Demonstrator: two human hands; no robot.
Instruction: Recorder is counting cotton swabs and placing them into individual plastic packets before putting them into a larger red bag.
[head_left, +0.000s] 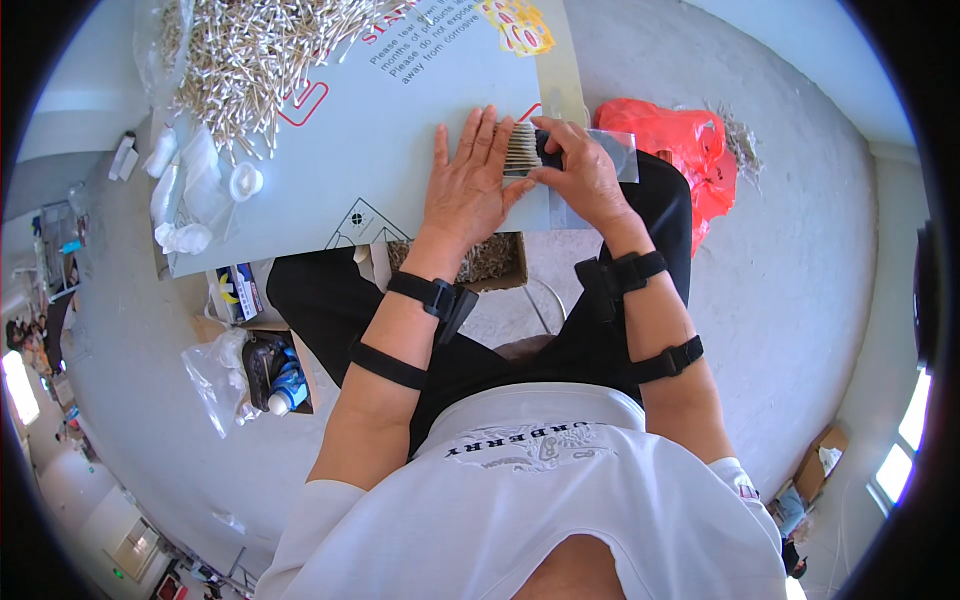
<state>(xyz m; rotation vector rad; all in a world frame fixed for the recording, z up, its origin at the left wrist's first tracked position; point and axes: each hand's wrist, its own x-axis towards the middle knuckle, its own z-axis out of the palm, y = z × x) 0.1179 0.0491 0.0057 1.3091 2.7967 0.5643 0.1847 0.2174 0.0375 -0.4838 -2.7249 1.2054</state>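
Observation:
My left hand lies flat on the board, its fingers stretched out and its fingertips pointing away from me. Beside it is a neat row of cotton swabs, close against its fingers and thumb. On the other side my right hand is curled, thumb and forefinger at opposite edges of a clear plastic bag with a dark part by the swabs. The palm covers much of the bag, so how far the swabs sit inside it cannot be made out.
A large heap of loose cotton swabs covers the board's far left. Yellow-and-white packets lie at its far edge; clear plastic wrapping is at left. Below are open boxes. A red plastic bag stands right.

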